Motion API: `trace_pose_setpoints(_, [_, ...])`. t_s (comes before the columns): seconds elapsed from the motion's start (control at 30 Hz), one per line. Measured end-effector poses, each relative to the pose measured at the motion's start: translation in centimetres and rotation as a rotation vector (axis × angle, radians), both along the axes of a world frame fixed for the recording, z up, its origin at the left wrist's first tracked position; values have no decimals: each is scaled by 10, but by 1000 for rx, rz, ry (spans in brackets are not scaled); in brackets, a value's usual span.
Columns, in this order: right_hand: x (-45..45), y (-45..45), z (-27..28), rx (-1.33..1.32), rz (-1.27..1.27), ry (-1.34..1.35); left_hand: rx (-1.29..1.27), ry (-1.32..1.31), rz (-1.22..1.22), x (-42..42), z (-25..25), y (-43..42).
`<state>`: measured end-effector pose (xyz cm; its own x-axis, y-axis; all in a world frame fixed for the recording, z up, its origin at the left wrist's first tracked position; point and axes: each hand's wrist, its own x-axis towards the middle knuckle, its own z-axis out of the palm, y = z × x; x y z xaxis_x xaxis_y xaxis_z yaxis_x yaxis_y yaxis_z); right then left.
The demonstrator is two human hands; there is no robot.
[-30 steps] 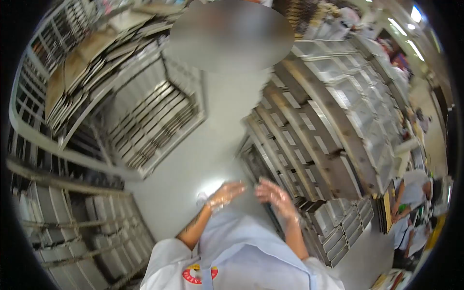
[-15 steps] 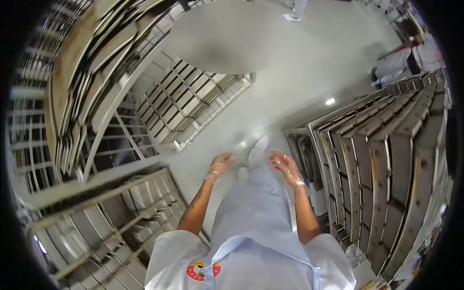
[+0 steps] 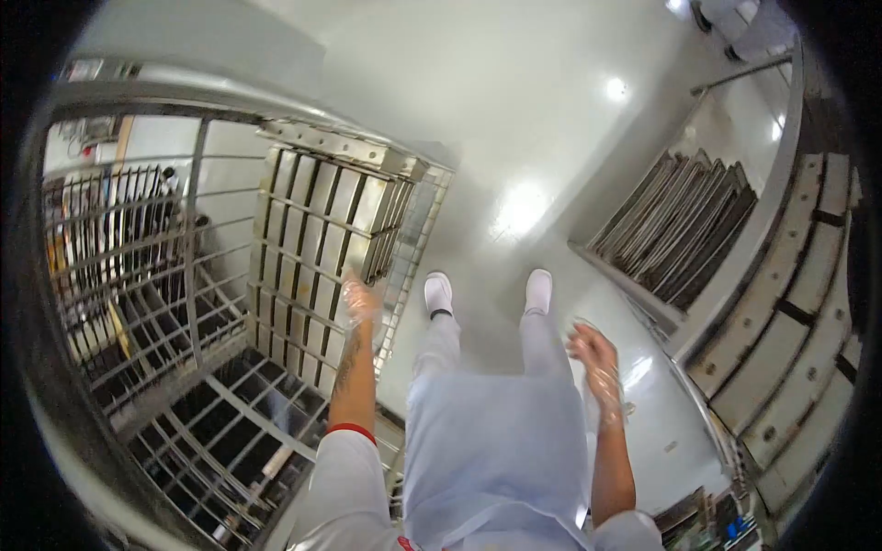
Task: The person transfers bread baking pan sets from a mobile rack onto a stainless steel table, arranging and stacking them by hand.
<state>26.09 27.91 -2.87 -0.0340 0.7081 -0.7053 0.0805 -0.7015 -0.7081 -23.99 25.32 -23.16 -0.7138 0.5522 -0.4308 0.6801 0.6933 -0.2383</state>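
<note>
My left hand, in a clear plastic glove, hangs in front of the stacked metal pans on the left; whether it touches them I cannot tell, and its fingers are blurred. To the right of my apron, my right hand wears a clear glove too. Its fingers are loosely bent and apart, with nothing in them. Below, my two white shoes stand apart on the pale floor.
A metal wire rack fills the left side. On the right, thin dark trays stand on edge in a metal frame, beside rows of metal pans. Part of another person shows at the top right.
The view has turned and moved along the racks. My hands have spread apart, the left now in front of the stacked pans. Both my shoes now show fully.
</note>
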Motion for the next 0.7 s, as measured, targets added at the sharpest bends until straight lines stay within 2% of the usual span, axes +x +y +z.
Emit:
trace_pose_setpoints(0.03, [8, -16, -6, -70, -107, -53, -22, 19, -6, -12, -15, 16])
trace_pose_setpoints(0.1, [26, -58, -17, -132, -230, -202, 138, -27, -112, -24, -7, 25])
trace_pose_setpoints(0.2, [25, -119, -23, -234, -311, -350, 222, 0, -223, -57, -55, 21])
trace_pose_setpoints(0.23, [19, -134, -22, -250, -324, -388, 144, -61, -72, -44, -30, 40])
trace_pose_setpoints(0.33, [1, -190, -34, -268, -320, -304, 80, -75, -107, -58, -40, 39])
trace_pose_setpoints(0.43, [-9, -219, -34, -289, -142, -254, -23, -41, -79, -56, 4, 50])
trace_pose_setpoints(0.53, [-10, -208, -17, -307, -65, -191, 378, -100, -364, -104, 42, 28])
trace_pose_setpoints(0.6, [-1, -201, -10, -280, 26, -216, 398, -351, -97, -80, 130, 54])
trace_pose_setpoints(0.63, [3, -195, -7, -247, 74, -230, 313, -293, -140, -69, 171, 70])
trace_pose_setpoints(0.67, [8, -186, -8, -211, 121, -241, 326, -295, -216, -98, 167, 62])
trace_pose_setpoints(0.7, [9, -176, -8, -171, 166, -250, 252, -256, -231, -96, 187, 64])
